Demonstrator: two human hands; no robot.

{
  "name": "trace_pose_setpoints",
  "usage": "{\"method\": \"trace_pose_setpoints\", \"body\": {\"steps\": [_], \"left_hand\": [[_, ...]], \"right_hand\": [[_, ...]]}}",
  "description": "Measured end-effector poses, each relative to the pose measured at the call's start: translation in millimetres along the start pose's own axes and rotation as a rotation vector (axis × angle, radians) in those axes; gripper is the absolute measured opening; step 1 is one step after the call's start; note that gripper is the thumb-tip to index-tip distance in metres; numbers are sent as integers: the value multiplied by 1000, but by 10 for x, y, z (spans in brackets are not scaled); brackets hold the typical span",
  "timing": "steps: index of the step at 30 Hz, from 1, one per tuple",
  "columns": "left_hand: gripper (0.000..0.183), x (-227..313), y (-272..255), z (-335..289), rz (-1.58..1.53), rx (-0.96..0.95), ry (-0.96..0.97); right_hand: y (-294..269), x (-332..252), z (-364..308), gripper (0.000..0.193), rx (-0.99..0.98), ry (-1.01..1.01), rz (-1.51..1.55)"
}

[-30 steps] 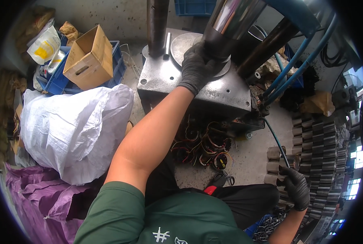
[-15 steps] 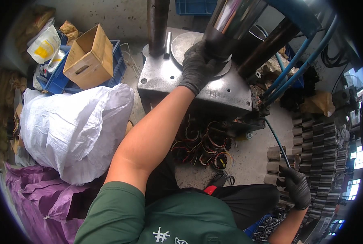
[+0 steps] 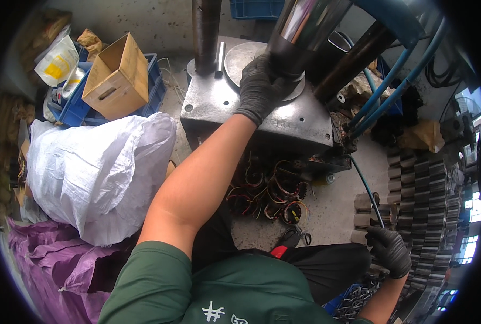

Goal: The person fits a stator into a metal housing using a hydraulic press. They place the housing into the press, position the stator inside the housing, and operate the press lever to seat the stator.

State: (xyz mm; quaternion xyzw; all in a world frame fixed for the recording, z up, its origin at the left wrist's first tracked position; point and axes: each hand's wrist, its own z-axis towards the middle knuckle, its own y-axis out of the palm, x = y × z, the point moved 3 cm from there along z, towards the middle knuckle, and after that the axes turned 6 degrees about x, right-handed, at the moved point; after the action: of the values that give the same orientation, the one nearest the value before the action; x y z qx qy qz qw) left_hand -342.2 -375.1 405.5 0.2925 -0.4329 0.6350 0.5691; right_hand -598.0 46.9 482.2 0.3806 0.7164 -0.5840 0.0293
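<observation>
My left hand (image 3: 259, 89), in a black glove, is closed against the near-left side of a dark cylindrical part (image 3: 288, 56) under the shiny ram (image 3: 310, 24) of a press. The hand partly hides the part's lower end and the round metal plate (image 3: 237, 60) beneath it. That plate lies on the thick steel press bed (image 3: 210, 100). At the lower right, my gloved right hand (image 3: 390, 252) is closed around the near end of a thin dark lever rod (image 3: 369, 189). Its fingers cover the rod's end.
Dark press columns (image 3: 205, 35) and blue hoses (image 3: 394, 92) flank the ram. Below the bed lie several wired stator coils (image 3: 289, 191) and scissors (image 3: 299, 236). Stacked metal cylinders (image 3: 424, 210) fill the right; a white sack (image 3: 100, 173) and wooden box (image 3: 116, 81) stand left.
My right hand has shifted slightly down, its fingers more curled around the rod's end. My left hand stays at the dark cylindrical part.
</observation>
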Motion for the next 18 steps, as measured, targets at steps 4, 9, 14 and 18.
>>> {"method": "trace_pose_setpoints", "body": {"steps": [4, 9, 14, 18], "left_hand": [[68, 4, -3, -9, -14, 13, 14], [69, -38, 2, -21, 23, 39, 41], [68, -29, 15, 3, -15, 20, 26], [68, -57, 0, -5, -14, 32, 42]], "right_hand": [[29, 47, -23, 33, 103, -59, 48], [-15, -82, 4, 33, 33, 130, 57], [31, 20, 10, 33, -54, -157, -167], [11, -144, 7, 31, 68, 155, 112]]}}
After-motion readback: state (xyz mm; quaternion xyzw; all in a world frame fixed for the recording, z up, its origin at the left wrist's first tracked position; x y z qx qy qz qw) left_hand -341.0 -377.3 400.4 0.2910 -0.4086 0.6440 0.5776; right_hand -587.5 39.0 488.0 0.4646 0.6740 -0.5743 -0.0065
